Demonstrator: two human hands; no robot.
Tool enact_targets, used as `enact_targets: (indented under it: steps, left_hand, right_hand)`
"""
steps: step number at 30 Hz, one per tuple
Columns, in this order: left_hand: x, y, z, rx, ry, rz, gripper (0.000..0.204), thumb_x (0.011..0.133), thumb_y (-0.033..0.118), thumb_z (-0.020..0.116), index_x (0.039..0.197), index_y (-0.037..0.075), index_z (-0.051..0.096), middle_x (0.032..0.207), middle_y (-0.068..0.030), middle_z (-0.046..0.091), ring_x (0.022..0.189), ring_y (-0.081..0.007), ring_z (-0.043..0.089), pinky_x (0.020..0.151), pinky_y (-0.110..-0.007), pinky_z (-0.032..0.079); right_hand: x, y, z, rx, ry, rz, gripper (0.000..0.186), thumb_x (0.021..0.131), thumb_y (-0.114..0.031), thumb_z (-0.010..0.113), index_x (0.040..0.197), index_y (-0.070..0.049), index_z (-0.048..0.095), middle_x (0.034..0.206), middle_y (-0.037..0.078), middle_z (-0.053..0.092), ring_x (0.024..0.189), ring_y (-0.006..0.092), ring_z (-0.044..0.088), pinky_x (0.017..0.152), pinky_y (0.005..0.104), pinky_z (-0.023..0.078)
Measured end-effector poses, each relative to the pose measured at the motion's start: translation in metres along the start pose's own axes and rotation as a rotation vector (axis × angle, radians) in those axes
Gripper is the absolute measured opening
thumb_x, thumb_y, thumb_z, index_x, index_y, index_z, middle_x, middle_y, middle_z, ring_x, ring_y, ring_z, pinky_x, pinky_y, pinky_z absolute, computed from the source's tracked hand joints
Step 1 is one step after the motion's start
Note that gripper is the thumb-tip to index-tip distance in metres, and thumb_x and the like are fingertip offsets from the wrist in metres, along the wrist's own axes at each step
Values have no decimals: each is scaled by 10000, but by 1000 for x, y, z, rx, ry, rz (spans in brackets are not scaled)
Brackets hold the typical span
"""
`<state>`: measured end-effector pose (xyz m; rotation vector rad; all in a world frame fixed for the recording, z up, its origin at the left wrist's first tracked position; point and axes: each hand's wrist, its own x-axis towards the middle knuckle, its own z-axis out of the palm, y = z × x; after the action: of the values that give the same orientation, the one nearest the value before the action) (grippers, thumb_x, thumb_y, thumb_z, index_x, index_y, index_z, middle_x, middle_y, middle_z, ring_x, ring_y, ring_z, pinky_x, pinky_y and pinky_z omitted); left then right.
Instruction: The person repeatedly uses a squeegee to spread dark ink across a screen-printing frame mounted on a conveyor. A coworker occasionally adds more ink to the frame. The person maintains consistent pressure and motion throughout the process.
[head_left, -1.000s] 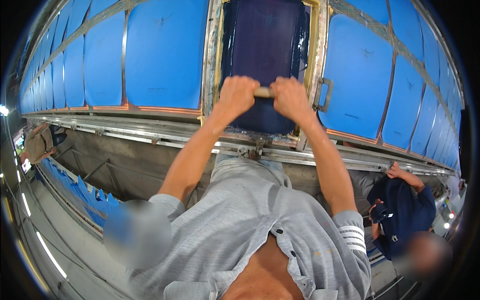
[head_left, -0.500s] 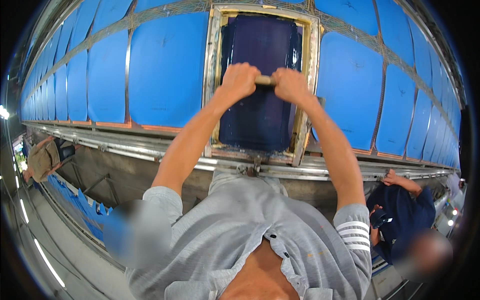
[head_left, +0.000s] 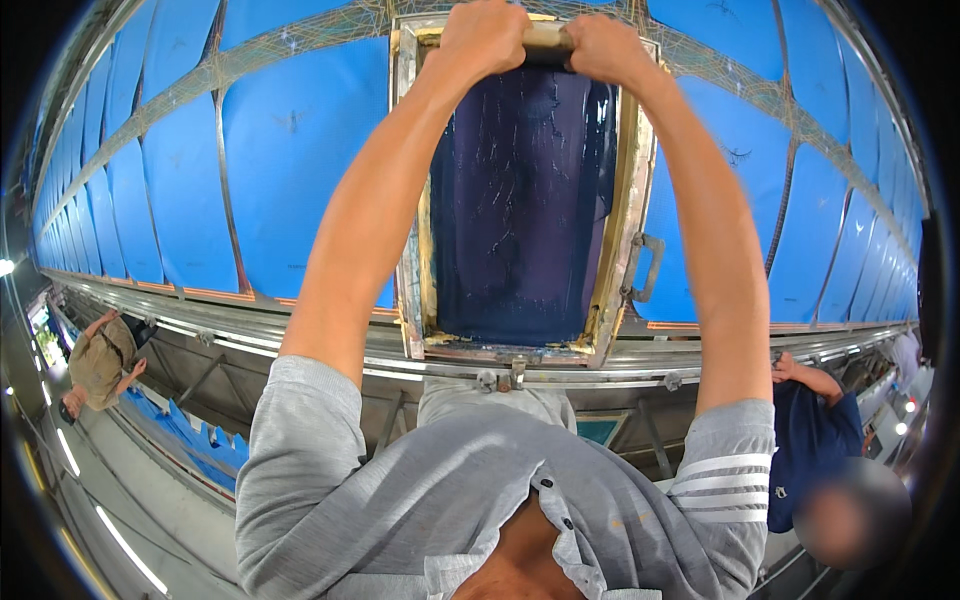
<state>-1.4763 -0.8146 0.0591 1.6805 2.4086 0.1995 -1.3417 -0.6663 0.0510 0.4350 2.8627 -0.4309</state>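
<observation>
Both my hands are closed around the pale handle of a squeegee (head_left: 545,36) at the far end of a rectangular screen frame (head_left: 630,200), my left hand (head_left: 485,32) on its left part and my right hand (head_left: 603,45) on its right. The frame's mesh bed holds dark navy, glossy ink (head_left: 515,200) with streaks. A metal handle (head_left: 648,265) is fixed to the frame's right side, and the frame sits among flat blue panels (head_left: 290,170).
Blue panels (head_left: 725,210) run in rows both ways along the long table, bordered by metal rails (head_left: 280,335) nearest me. A person in navy (head_left: 815,430) stands to my right, one hand at the rail. Another in khaki (head_left: 100,365) is farther left. Blue pieces (head_left: 190,430) lie beyond.
My hands and the squeegee have moved away from me to the frame's far end, my arms stretching out. The frame sits lower in the picture than one second ago.
</observation>
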Motion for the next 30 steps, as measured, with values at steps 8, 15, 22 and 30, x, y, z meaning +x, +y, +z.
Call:
enact_targets:
  steps: [8, 15, 22, 30]
  left_hand:
    - [-174, 70, 21, -130, -96, -32, 199, 736, 87, 626, 839, 176, 772, 761, -154, 710, 737, -370, 699, 654, -495, 544]
    - [-344, 149, 46, -297, -115, -61, 277, 713, -4, 623, 943, 78, 753, 915, -116, 742, 806, -322, 714, 660, -440, 560]
    - [-370, 160, 44, -283, -84, -38, 311, 693, -25, 623, 970, 48, 746, 979, -119, 745, 882, -304, 719, 717, -443, 568]
    - [-382, 149, 37, -337, -81, -25, 380, 675, -6, 647, 1040, 44, 742, 1037, -120, 748, 938, -301, 718, 794, -410, 576]
  right_hand:
    - [-160, -92, 56, 71, -1, -46, 160, 777, -72, 587, 869, -92, 716, 889, 121, 681, 835, 350, 683, 734, 481, 555]
    - [-317, -172, 104, 147, -69, -80, 236, 774, -182, 697, 961, -41, 732, 910, 137, 662, 958, 306, 673, 984, 522, 481]
    - [-305, -90, 102, 244, 478, 281, 593, 862, -501, 700, 1252, -56, 656, 1380, 178, 584, 1320, 356, 485, 1041, 493, 409]
    - [-281, -1, 146, 870, 839, 694, 364, 962, -247, 616, 693, -6, 573, 632, 8, 477, 587, 120, 410, 550, 351, 368]
